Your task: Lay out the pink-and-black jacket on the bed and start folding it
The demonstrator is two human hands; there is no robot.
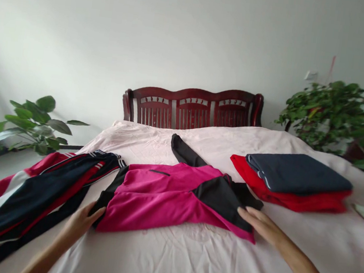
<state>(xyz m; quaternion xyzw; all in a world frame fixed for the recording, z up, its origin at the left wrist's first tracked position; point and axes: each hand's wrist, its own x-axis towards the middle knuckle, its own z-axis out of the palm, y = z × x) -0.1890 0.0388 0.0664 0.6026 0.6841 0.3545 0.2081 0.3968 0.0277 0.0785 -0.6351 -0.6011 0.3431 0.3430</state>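
Note:
A magenta long-sleeved top (pixel 157 204) with black sleeves lies spread sideways across the bed in front of me. One black sleeve (pixel 186 152) points toward the headboard, while a black part is folded over the magenta at the right. My left hand (pixel 84 217) is closed on the top's left end, thumb over the cloth and the other fingers partly hidden. At the right end, my right hand (pixel 259 223) pinches the edge near the black fabric, its fingertips partly under the cloth.
Striped navy, red and white sportswear (pixel 45 190) lies loose at the left. A folded navy garment (pixel 300 173) rests on folded red cloth (pixel 303 203) at the right. Behind the pale bedsheet (pixel 186 265) stands a dark wooden headboard (pixel 191 111). Leafy plants (pixel 331 110) flank the bed.

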